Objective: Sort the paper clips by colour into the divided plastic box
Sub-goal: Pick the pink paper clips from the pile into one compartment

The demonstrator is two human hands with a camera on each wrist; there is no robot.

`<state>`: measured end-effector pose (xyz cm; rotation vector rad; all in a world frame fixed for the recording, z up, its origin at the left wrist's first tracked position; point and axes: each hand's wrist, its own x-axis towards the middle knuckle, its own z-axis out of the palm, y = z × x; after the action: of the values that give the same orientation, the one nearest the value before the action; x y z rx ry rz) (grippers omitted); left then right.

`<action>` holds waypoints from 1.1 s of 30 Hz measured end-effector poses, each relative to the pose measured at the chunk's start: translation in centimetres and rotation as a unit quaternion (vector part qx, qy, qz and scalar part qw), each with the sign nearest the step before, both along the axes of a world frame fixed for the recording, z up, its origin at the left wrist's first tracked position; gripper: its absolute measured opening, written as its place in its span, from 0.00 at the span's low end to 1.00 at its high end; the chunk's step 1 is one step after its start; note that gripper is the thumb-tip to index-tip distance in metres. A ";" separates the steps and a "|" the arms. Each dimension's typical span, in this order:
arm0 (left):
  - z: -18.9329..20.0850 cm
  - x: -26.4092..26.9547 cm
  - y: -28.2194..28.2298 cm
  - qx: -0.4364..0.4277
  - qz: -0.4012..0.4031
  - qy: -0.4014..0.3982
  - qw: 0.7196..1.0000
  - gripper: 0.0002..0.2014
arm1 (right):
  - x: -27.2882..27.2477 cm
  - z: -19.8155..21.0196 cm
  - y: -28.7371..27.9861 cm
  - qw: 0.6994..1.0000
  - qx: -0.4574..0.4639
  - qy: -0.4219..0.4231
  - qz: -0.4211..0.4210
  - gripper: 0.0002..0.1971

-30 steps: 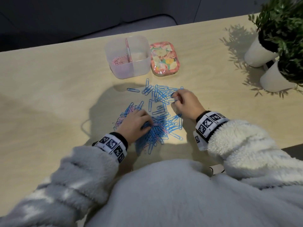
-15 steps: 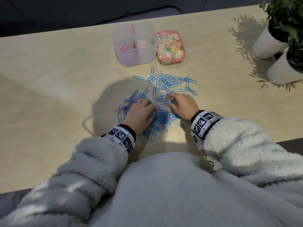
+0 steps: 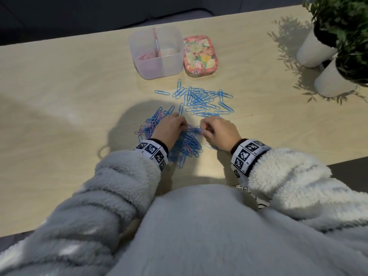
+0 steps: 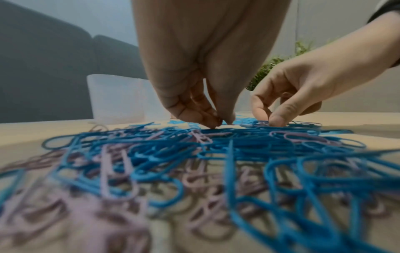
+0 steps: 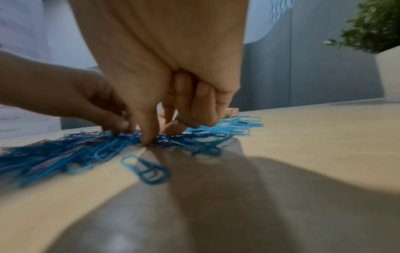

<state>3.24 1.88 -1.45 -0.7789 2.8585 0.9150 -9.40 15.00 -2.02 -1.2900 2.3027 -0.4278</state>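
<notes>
Moved in toward each other since a second ago, both hands: right hand pulled back from the blue spread to the near heap, left hand slid up the heap to meet it. Mixed pile of blue and pink paper clips sits on the wooden table right in front of the body, mostly blue with pink ones showing at the left edge. Left fingertips pinched together down on the pile, looks like on a pink clip but honestly too small and blurry to call. Right fingers curled too, thumb tip pressing into the blue clips; can't tell if anything is actually gripped. One lone blue clip lying flat just beside the pile on the near right. Further out, a separate spread of all-blue clips between the hands and the divided plastic box. Box stands at the far side of the table, pink clips in its left compartment, right compartment contents can't be made out. Touching or just beside the box on its right, a floral tin. Way off at the far right corner, two white pots with green plants. Fluffy sleeves and checker-pattern wristbands on both arms.
</notes>
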 end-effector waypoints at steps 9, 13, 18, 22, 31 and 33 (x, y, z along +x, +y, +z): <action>0.6 1.6 -1.8 0.209 0.154 0.085 0.962 0.11 | -4.8 0.1 0.0 0.988 -0.056 -0.100 -0.106 0.07; 1.1 1.3 -1.8 0.393 0.232 0.051 0.888 0.14 | -5.0 -0.1 0.4 0.988 -0.035 -0.096 -0.116 0.06; 1.5 1.0 -0.5 0.283 0.106 0.011 0.953 0.18 | -4.5 -0.2 1.2 0.985 -0.048 -0.070 -0.150 0.06; 1.0 1.5 0.6 0.162 -0.005 -0.022 0.987 0.14 | -4.3 0.3 1.0 0.903 -0.162 -0.291 -0.270 0.11; 0.3 2.2 1.8 0.024 -0.130 -0.054 0.990 0.10 | -4.8 2.4 0.1 0.694 -0.230 -0.578 -0.363 0.14; 0.2 2.2 1.9 0.005 -0.125 -0.036 0.991 0.08 | -4.9 2.5 -0.3 0.693 -0.211 -0.594 -0.349 0.14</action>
<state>5.41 3.75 -1.27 -0.4281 2.8012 0.8482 -14.28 14.74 0.49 0.0254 1.3848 -1.5540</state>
